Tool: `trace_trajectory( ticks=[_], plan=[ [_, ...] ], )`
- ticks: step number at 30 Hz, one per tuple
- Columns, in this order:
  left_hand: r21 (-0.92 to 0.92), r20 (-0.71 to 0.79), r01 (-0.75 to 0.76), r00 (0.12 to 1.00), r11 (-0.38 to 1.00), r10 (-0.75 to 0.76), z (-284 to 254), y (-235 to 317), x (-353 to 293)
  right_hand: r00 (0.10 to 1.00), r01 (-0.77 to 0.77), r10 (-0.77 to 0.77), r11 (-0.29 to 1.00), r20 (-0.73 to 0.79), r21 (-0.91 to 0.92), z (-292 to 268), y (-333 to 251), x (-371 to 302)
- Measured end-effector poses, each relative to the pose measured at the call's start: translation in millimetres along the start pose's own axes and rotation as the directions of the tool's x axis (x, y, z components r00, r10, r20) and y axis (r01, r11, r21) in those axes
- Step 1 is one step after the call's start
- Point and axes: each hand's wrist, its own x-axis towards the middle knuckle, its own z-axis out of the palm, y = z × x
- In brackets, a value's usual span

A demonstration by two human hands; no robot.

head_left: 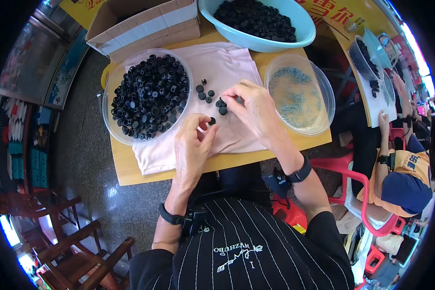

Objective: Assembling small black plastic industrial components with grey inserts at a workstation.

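My left hand [194,138] pinches a small black plastic cap [212,121] between thumb and fingertips, just above a pale pink cloth [232,63]. To its right, my right hand [250,106] has its fingertips closed on a small black part [221,103], mostly covered by the fingers. Several loose black caps [201,95] lie on the cloth between the hands and a clear round tub [107,126]. That tub is heaped with black plastic caps [152,94]. Right of my right hand, a clear shallow tub [327,101] contains many thin metal screws [295,108].
A cardboard box [150,31] and a light blue basin [261,46] of black parts stand at the table's [125,169] far side. On the right, a person in an orange and navy top [403,179] works at another table beside a red plastic chair [345,169]. Wooden chairs [82,251] stand lower left.
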Motion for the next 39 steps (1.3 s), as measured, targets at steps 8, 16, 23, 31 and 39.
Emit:
trace_trajectory(
  ticks=[8,16,23,31,39],
  plan=[
    [-0.128,-0.119,-0.257,0.963,0.958,0.243,9,-6,-13,0.984,-0.131,0.103,0.973,0.148,0.192,-8,-23,-36],
    [-0.215,-0.102,-0.175,0.982,0.961,0.156,12,-13,-19,0.987,0.154,-0.158,0.948,0.010,-0.279,-8,-4,4],
    [-0.583,-0.068,-0.047,0.998,0.811,0.008,8,-27,-20,0.951,0.300,-0.251,0.886,0.180,-0.353,16,11,28],
    [-0.804,-0.046,0.015,0.995,0.595,-0.088,-2,-26,-21,0.905,0.396,-0.265,0.812,0.333,-0.429,19,7,34],
    [-0.916,0.038,0.063,0.997,0.395,-0.072,-14,-13,-32,0.975,0.205,-0.189,0.969,0.120,-0.138,-15,-25,9]
  ],
)
